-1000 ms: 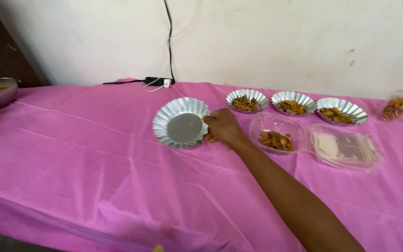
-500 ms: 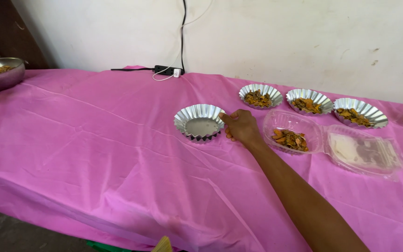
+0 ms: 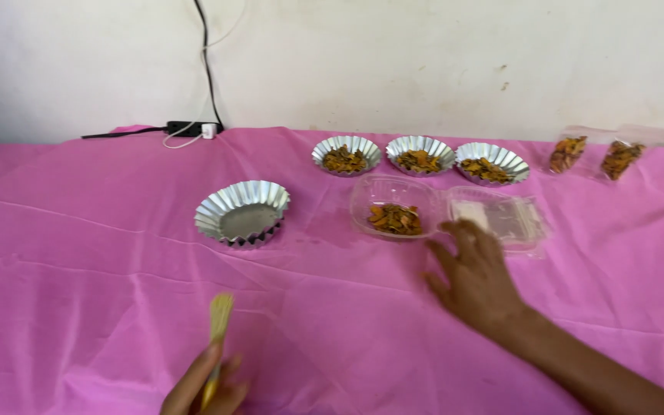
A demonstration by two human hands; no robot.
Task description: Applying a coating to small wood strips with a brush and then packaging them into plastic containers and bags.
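Note:
My right hand [image 3: 476, 277] hovers open over the pink tablecloth [image 3: 101, 253], just in front of an open clear plastic clamshell box [image 3: 424, 201] that holds orange-brown snack pieces [image 3: 395, 218] in its left half. My left hand [image 3: 205, 388] is low at the bottom edge, closed on a small yellow wooden fork [image 3: 217, 330] that points up. A stack of empty fluted foil cups [image 3: 242, 214] stands on the cloth between the two hands, apart from both.
Three foil cups [image 3: 419, 155] filled with the same snack line up near the wall. Two clear snack packets [image 3: 589, 154] lie at the far right. A black power strip [image 3: 190, 127] with cables sits at the table's back edge.
My right hand let go of the foil cup stack and drew back to the right, in front of the clamshell box. My left hand with the fork has come into view.

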